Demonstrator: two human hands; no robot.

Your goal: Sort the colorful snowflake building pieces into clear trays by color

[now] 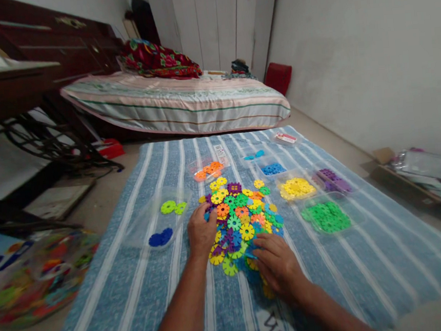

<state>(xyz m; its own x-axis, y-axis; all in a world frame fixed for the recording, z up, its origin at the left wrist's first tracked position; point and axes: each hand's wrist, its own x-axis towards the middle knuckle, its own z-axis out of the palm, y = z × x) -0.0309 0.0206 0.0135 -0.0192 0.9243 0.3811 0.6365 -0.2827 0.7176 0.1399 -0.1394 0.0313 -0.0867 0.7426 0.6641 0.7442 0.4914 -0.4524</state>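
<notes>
A mixed heap of notched, flower-shaped plastic discs (pixel 247 231) in several colours lies on the striped cloth between my hands. My left hand (pixel 202 233) is at the heap's left edge, its thumb and fingers closed around a blue disc (pixel 207 216). At the near right side, the fingers of my right hand (pixel 277 264) are bent together over a light blue disc (pixel 250 254), partly hidden by them. Left of the heap, a clear tray (pixel 133 230) has lime green discs (pixel 168 207) and dark blue discs (pixel 161 237) in separate parts.
Clear boxes hold orange discs (pixel 208 171), blue discs (pixel 273 169), yellow discs (pixel 297 187), purple discs (pixel 333 180) and green discs (pixel 328 217). A bag of colourful pieces (pixel 48 273) lies on the floor at left. A bed (pixel 184 104) stands beyond; a cardboard box (pixel 407 185) is at right.
</notes>
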